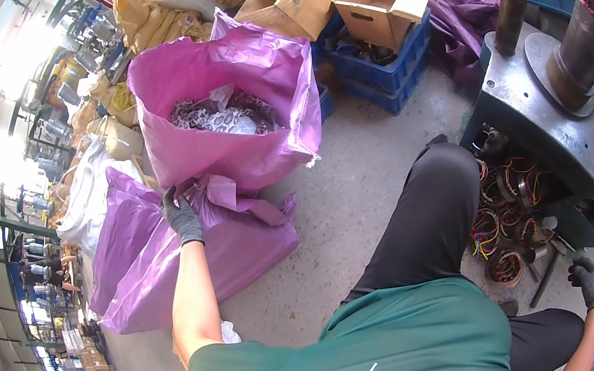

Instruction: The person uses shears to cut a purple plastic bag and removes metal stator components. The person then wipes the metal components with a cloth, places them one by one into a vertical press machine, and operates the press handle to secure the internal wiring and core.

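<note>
My left hand (181, 217), in a dark grey glove, closes on the gathered top of a purple woven sack (171, 275) slumped on the floor. Just beyond it an open purple sack (230, 157) stands upright, with patterned black-and-white cloth (236, 117) inside. Low on the right, my gloved right hand (586, 282) is apart from things, its fingers loosely spread. Nearest to it lie a dark rod (543, 280) and a short-handled tool whose kind I cannot make out. Several copper-wound motor stators (506, 266) with coloured wires lie beside my knee.
A heavy metal machine (532, 98) with a thick upright post stands at my right. Two opened cardboard boxes (377, 6) rest on and beside blue plastic crates (389, 81) at the back. Brown sacks (158, 21) and a white sack (96, 190) lie farther left.
</note>
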Demonstrator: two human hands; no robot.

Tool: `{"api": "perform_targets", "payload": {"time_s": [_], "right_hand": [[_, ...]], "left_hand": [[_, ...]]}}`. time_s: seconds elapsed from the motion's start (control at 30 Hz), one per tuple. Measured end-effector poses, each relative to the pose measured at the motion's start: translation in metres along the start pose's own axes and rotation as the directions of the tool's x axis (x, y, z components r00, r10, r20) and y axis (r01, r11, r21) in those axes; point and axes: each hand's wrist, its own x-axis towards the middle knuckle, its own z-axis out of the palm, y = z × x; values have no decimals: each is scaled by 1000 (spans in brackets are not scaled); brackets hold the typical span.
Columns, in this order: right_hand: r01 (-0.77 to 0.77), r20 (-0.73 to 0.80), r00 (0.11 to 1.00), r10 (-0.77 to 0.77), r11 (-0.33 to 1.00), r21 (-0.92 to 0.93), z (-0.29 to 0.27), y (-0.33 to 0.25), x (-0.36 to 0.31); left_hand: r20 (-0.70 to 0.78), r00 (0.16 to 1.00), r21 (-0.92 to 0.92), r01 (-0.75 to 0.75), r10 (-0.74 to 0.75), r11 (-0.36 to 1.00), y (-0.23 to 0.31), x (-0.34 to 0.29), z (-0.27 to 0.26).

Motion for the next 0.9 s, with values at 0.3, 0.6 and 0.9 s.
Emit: {"api": "perform_targets", "payload": {"time_s": [0.3, 0.6, 0.9], "right_hand": [[19, 8, 1000, -19, 1000, -12, 0, -3, -1], [-19, -22, 1000, 18, 999, -27, -8, 9, 0], [11, 9, 1000, -11, 1000, -26, 2, -11, -5]], "left_hand": [[415, 896, -55, 200, -159, 978, -9, 24, 17], [325, 781, -500, 621, -534, 604, 43, 28, -4], [216, 867, -352, 499, -449, 792, -2, 21, -1]]}}
